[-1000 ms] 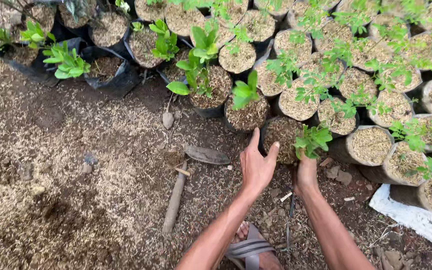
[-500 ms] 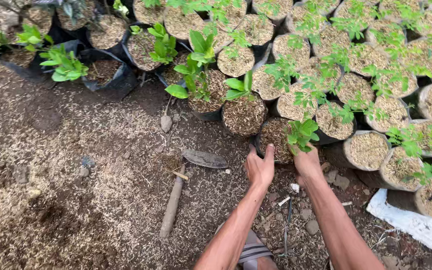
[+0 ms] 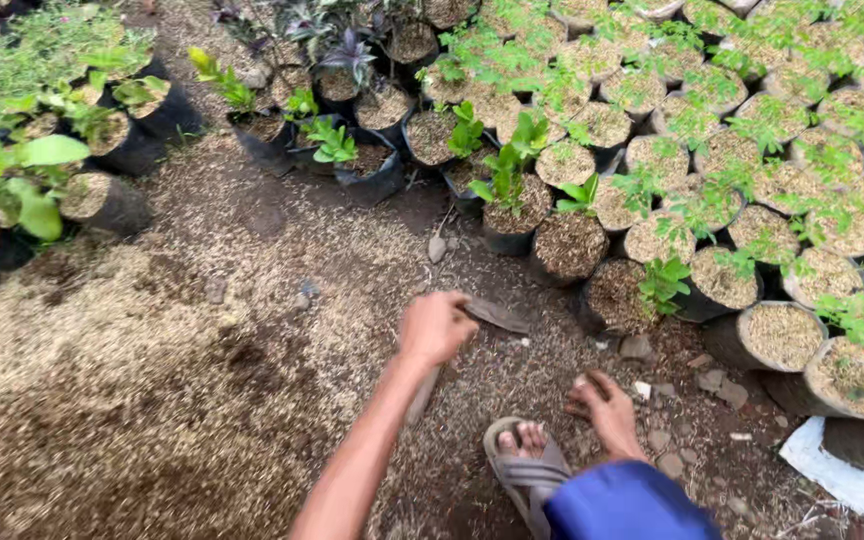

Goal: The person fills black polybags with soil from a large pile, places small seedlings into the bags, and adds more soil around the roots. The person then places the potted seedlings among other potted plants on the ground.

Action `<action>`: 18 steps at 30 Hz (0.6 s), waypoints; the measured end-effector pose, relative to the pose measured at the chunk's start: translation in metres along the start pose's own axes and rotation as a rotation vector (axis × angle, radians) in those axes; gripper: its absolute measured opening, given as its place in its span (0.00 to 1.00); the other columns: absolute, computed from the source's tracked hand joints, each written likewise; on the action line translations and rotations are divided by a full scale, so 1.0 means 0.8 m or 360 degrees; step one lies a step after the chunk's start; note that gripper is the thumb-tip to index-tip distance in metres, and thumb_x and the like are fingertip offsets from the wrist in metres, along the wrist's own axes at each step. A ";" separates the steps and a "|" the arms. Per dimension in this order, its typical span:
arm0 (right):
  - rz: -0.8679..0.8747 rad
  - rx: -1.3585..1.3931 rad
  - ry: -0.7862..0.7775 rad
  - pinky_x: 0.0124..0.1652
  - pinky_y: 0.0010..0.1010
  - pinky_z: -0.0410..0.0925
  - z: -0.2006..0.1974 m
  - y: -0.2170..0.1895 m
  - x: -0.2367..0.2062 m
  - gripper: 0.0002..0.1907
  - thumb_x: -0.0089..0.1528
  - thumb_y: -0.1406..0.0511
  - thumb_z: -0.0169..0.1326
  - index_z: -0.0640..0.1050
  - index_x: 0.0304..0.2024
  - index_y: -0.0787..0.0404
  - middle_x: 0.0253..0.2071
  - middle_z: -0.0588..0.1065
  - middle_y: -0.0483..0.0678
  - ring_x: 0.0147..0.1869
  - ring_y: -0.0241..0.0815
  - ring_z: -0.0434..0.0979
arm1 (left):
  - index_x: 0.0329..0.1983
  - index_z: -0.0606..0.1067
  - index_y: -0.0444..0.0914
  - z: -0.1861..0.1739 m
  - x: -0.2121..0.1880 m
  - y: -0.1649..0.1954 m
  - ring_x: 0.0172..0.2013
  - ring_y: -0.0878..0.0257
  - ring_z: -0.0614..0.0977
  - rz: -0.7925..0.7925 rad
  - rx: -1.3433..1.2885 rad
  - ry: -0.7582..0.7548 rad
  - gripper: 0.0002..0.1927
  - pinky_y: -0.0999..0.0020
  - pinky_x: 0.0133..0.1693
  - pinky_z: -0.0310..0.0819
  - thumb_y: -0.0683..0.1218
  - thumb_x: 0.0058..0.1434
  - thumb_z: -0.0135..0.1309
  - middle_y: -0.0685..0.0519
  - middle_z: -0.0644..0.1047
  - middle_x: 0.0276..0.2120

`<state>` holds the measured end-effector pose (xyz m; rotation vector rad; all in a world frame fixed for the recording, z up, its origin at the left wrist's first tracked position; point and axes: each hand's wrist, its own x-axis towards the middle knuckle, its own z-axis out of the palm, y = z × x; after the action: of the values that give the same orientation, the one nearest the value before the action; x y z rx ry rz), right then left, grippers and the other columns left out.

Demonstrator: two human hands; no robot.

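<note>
The left hand (image 3: pixel 436 326) is curled into a loose fist, knuckles up, at the end of a bare forearm stretched forward from the lower edge; the right hand (image 3: pixel 607 406) sits lower and nearer the body, fingers bent downward, wrist flexed

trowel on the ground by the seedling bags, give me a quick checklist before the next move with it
1. Left hand closed over the trowel: ok, fist sits on the tool where handle meets blade.
2. Blade free: ok, it lies flat on the husk-covered ground, apart from the bags.
3. Right hand clear of the blade: ok, it rests on the ground near the sandalled foot.
4. Nearest seedling bag upright: ok.
5. Firmness of the grip: cannot tell, fingers are hidden.
</note>
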<state>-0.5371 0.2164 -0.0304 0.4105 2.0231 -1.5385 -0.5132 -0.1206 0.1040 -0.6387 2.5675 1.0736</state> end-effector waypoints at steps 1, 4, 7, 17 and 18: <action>-0.0096 -0.0043 -0.0195 0.47 0.54 0.75 0.015 0.014 -0.004 0.29 0.61 0.64 0.57 0.70 0.64 0.65 0.46 0.81 0.63 0.45 0.58 0.82 | 0.47 0.83 0.49 -0.028 -0.026 -0.017 0.23 0.71 0.80 -0.0075 -0.0075 0.0159 0.12 0.70 0.26 0.74 0.47 0.60 0.60 0.58 0.86 0.33; -0.0605 -0.1012 -0.0396 0.47 0.38 0.73 0.047 0.008 0.000 0.19 0.58 0.65 0.63 0.81 0.53 0.57 0.47 0.81 0.49 0.46 0.42 0.83 | 0.40 0.84 0.45 -0.091 -0.083 -0.048 0.18 0.76 0.75 -0.0248 -0.0187 0.0457 0.09 0.73 0.20 0.69 0.51 0.61 0.60 0.58 0.83 0.30; -0.1075 -0.1066 -0.0168 0.33 0.33 0.75 0.056 -0.061 0.006 0.09 0.64 0.61 0.60 0.84 0.42 0.59 0.36 0.83 0.47 0.33 0.40 0.81 | 0.43 0.84 0.46 -0.088 -0.118 -0.049 0.14 0.68 0.65 -0.0389 -0.0188 0.0505 0.12 0.69 0.19 0.54 0.55 0.66 0.56 0.53 0.81 0.22; -0.1301 -0.0775 0.0416 0.16 0.24 0.62 -0.007 -0.408 0.158 0.12 0.67 0.70 0.53 0.81 0.52 0.60 0.39 0.81 0.52 0.22 0.31 0.71 | 0.54 0.79 0.44 0.019 -0.053 -0.009 0.45 0.56 0.83 0.0035 0.0037 0.0112 0.19 0.53 0.44 0.81 0.55 0.63 0.55 0.49 0.76 0.57; -0.1277 -0.0772 0.0419 0.16 0.25 0.63 -0.015 -0.431 0.184 0.14 0.66 0.72 0.53 0.81 0.53 0.59 0.39 0.81 0.51 0.23 0.31 0.72 | 0.56 0.78 0.45 0.027 -0.044 -0.009 0.48 0.55 0.82 -0.0039 0.0007 0.0047 0.20 0.51 0.47 0.80 0.56 0.63 0.55 0.49 0.75 0.59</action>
<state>-0.8478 0.1132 0.1525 -0.4760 2.8732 -1.3474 -0.4769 -0.0992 0.0994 -0.6885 2.5793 1.0581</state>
